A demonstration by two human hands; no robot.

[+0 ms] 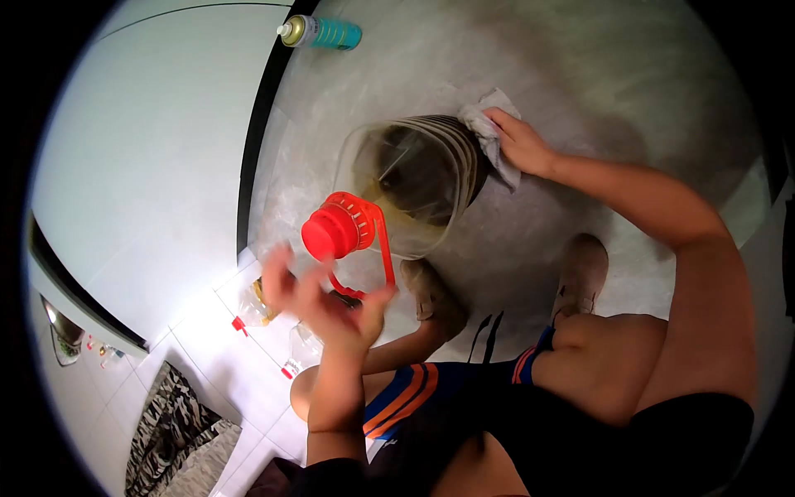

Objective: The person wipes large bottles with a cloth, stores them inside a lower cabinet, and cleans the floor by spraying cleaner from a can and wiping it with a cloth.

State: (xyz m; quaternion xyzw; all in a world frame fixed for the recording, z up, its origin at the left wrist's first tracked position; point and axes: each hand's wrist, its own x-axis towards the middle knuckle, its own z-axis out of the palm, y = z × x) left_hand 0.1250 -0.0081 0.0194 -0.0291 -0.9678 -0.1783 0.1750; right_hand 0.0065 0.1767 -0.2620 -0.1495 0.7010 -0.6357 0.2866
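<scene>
A large clear plastic oil jug (443, 178) with a ribbed body and dark contents stands between my arms, its top toward me. Its red cap (331, 230) and red loop handle (386, 253) face my left side. My left hand (335, 306), smeared by motion, has its fingers spread beside the cap, with the thumb by the handle's lower end; whether it touches cannot be told. Pressed to the jug's far right side is a crumpled grey-white cloth (494, 137), gripped by my right hand (523, 142). The cloth hides part of the jug's wall.
A teal spray can (331, 33) lies at the top left near a dark edge strip (257, 141). Clear bottles (306, 344) and a small red cap (239, 325) are on the white tiles. Camouflage fabric (178, 431) lies lower left. My feet (582, 273) are close to the jug.
</scene>
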